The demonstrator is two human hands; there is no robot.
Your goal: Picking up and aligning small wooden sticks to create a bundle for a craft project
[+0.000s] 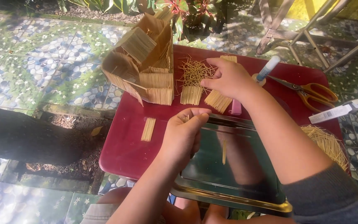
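A few thin sticks are pinched upright-ish in the left hand [184,135] over the shiny tray [228,195], while the loose stick pile [193,72] lies just up-table, closer to the right hand [228,79], whose fingers are curled onto it.

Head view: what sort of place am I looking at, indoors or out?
Probably an outdoor patio or garden corner used for craft work. Sunlit pebble-pattern floor tiles lie around a low red table, leafy plants grow just behind it, and bare soil shows beside the tiles.
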